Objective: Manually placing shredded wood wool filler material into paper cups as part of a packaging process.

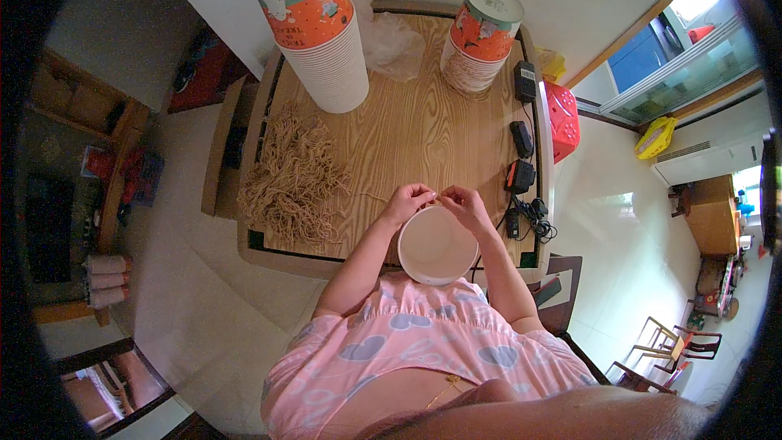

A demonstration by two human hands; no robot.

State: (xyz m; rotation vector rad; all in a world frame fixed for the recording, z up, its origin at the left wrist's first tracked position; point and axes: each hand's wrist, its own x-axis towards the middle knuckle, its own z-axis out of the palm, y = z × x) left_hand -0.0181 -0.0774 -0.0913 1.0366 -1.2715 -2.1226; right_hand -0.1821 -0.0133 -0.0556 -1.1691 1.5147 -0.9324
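Note:
A white paper bucket (438,257) rests against my lap at the table's near edge, its open mouth facing up toward me. At its far rim, my left hand (411,202) and my right hand (464,209) nearly meet, thumbs and fingers pinched together. A thin tan cord appears to be between them, though the fingers cover most of it. To the left lies a tangled heap of tan cords (295,175), with a loose strand trailing toward my left hand. Behind the heap rises a tall stack of upturned paper buckets (322,57), the top one orange and green.
A shorter bucket stack (481,41), with tan cords around its lower part, stands at the far right of the wood-grain table (391,130). Clear plastic bags (395,45) lie between the stacks. Black adapters (521,175) and cables line the right edge, beside a red stool (560,122).

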